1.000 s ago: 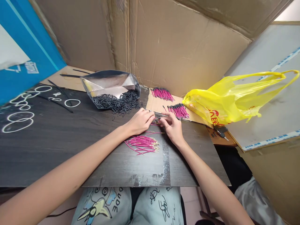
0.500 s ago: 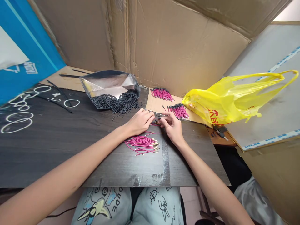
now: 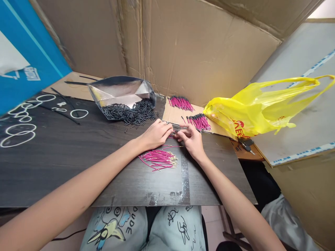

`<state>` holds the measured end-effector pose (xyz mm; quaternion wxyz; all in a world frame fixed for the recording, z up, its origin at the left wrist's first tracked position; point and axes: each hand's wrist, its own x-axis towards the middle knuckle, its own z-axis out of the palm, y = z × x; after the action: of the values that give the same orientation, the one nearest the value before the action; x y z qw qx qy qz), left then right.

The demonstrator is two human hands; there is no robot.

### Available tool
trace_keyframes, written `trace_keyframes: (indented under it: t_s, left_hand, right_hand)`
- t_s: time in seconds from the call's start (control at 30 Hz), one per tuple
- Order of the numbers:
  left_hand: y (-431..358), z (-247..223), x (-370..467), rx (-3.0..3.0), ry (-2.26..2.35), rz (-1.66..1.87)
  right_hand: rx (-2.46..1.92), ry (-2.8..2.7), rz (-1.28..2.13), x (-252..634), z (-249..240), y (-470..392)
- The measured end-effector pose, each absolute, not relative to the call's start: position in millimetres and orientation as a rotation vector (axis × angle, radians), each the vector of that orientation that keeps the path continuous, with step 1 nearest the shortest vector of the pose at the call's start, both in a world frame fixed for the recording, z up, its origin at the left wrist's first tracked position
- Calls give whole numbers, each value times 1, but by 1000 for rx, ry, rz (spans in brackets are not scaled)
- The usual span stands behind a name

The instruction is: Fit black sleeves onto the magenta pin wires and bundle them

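Observation:
My left hand (image 3: 156,134) rests on the dark table with its fingers closed in a pinch around a thin pink wire, mostly hidden by the fingers. Facing it, my right hand (image 3: 193,142) pinches a small black tube close to the left fingertips. A few pink wires lie under and between the hands. Just nearer to me is a loose pile of pink wires (image 3: 159,158) with bare metal ends. Beyond the hands, pink wires with black ends form a far bundle (image 3: 181,103) and a nearer bundle (image 3: 199,122) on a cardboard sheet (image 3: 171,113).
An open silver-lined bag (image 3: 120,92) spills short black tubes (image 3: 131,113) behind my left hand. White rubber bands (image 3: 20,130) and long black tubes lie at left. A yellow plastic bag (image 3: 251,109) stands at right, near keys (image 3: 247,148). Cardboard walls (image 3: 209,52) enclose the back.
Both hands hold almost the same place, fingertips close together. The view has shifted slightly; the wire piles and bags look unchanged.

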<state>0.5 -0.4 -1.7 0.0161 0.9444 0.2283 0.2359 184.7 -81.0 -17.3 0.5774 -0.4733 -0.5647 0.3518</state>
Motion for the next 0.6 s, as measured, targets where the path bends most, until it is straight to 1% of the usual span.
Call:
trace_keyframes:
  t_s: [0.3,0.5,0.6]
  left_hand:
    - [-5,3,0,2833,608,856]
    - [-7,3,1,2836,647,803]
    - [-7,2,1,2838,659,773]
  right_hand:
    - [-1081,-1325,872,187,-17,-80]
    - [-1182,-1467,688,186,-14,-84]
    - [-1190,-1479,670,184,-13,-86]
